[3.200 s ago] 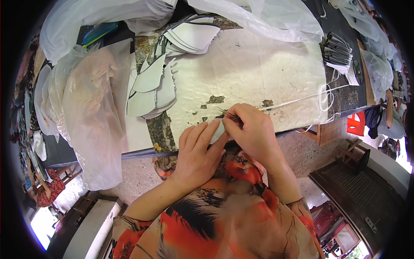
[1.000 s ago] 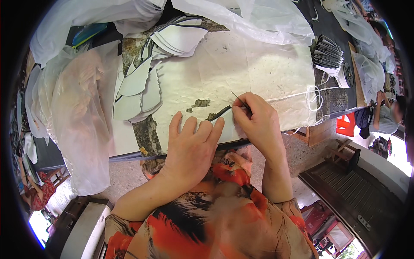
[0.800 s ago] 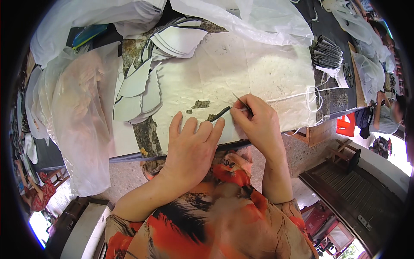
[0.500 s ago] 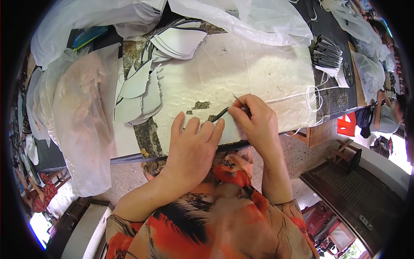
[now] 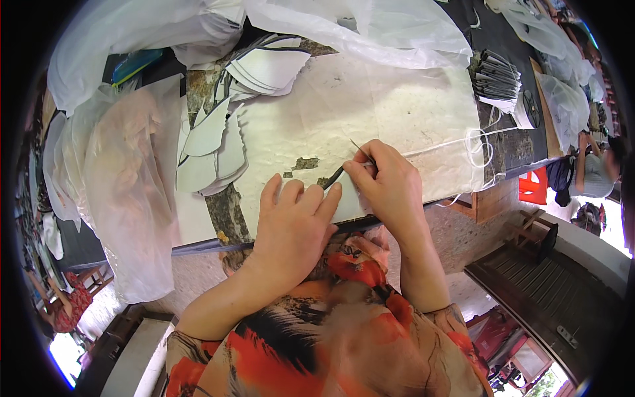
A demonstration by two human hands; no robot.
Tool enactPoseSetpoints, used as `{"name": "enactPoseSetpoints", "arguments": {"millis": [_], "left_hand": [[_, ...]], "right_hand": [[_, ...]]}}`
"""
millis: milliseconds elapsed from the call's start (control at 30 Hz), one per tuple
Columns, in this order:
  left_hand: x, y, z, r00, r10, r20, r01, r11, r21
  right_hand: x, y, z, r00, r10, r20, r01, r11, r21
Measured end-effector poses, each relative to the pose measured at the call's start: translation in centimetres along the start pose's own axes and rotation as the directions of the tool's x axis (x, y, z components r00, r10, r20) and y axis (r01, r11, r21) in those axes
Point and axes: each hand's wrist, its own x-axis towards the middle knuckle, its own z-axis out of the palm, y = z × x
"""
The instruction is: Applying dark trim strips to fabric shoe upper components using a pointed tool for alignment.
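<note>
On the table near its front edge lies a white shoe-upper-like piece (image 5: 349,198) with a dark strip (image 5: 335,176) along its upper edge. My left hand (image 5: 291,221) rests over the left part of it, fingers outstretched and apart, fingertips close to the strip. At the strip's right end, my right hand (image 5: 391,182) is closed, with thumb and forefinger pinched together. A thin pointed tool (image 5: 357,147) sticks out from that grip toward the upper left; its handle end is hidden by the fingers. Part of the white piece is covered by my hands.
Stacked white pieces with dark edges (image 5: 268,69) and more cut pieces (image 5: 210,155) lie at left. Plastic bags (image 5: 129,192) drape the left and far sides. At right sit a dark-edged bundle (image 5: 496,76) and white cord (image 5: 479,149). A worn pale sheet (image 5: 397,92) covers the tabletop.
My right hand has shifted slightly left and up, its fingers curled a little differently around the pointed tool. My left hand stays nearly in place. The whole view has moved slightly.
</note>
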Motion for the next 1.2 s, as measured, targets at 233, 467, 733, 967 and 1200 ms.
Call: {"name": "enactPoseSetpoints", "arguments": {"millis": [233,467,733,967,1200], "left_hand": [[0.7,-0.1,2.3,0.977,-0.136,-0.162,0.112,0.982,-0.151],[-0.7,-0.3,3.7,0.970,-0.124,-0.210,0.099,0.987,-0.127],[-3.1,-0.9,5.9,0.946,-0.054,-0.319,0.016,0.993,-0.120],[-1.7,-0.3,3.8,0.960,-0.049,-0.274,0.015,0.992,-0.125],[1.9,-1.2,1.3,0.995,-0.098,0.003,0.084,0.837,-0.541]], "right_hand": [[-0.4,0.5,0.2,0.999,-0.023,-0.028,0.022,1.000,-0.017],[-0.5,1.3,-2.2,0.997,0.002,0.076,-0.017,0.980,0.196],[-1.1,1.4,-3.2,0.958,0.024,0.287,-0.082,0.978,0.194],[-1.2,2.4,-3.1,0.915,-0.125,0.384,0.006,0.955,0.296],[-1.3,1.9,-3.4,0.920,-0.208,0.332,0.058,0.911,0.408]]}}
